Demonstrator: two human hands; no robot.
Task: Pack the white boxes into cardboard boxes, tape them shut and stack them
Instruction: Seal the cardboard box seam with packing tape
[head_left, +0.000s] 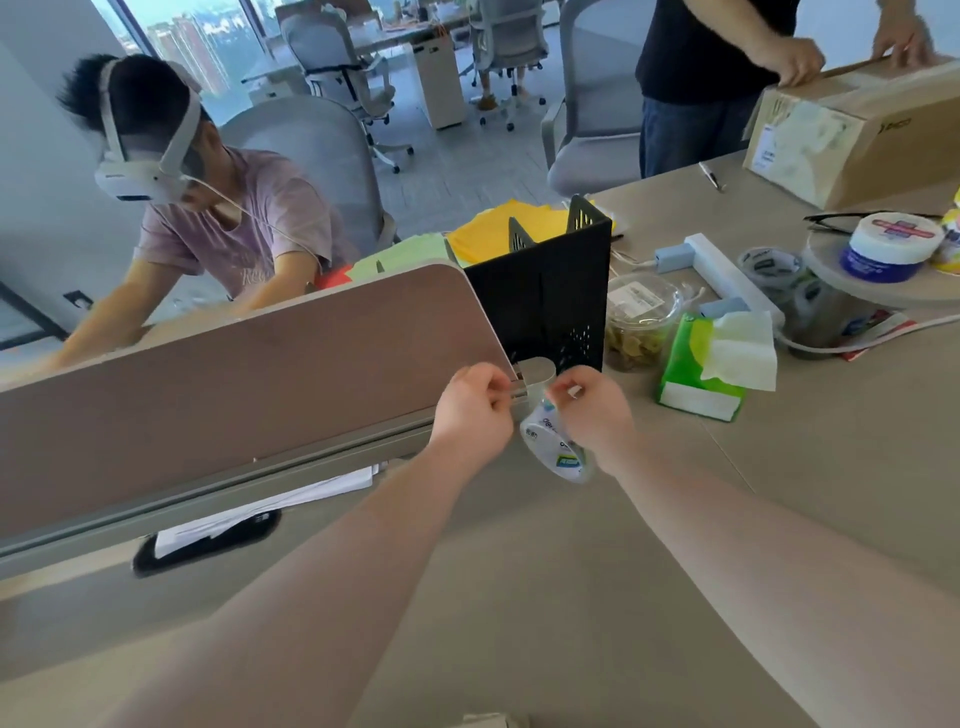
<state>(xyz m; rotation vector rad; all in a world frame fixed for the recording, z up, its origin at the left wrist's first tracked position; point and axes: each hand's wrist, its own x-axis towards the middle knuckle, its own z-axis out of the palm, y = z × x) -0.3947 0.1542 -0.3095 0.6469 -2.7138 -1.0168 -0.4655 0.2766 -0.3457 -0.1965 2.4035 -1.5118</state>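
Holding: both hands are raised over the middle of the worktop, working a tape roll between them.
Right hand: fingers curled, gripping the roll, which hangs below and left of the knuckles.
Left hand: fingertips pinched together just left of the roll's top; whether they have the clear tape's end is too fine to tell.
Roll's lie: tilted, its flat printed face turned towards the left hand, top near the right fingers, bottom lower and to the right.
Key relation: the free end likely sits between the two hands, so the left is nearer to draw it away leftward while the right steadies the roll.
Step, as judged: finding or peeling the tape end ahead of sealing.
Carton: at the far right corner, well apart, under another person's hands.
White boxes: none in view.
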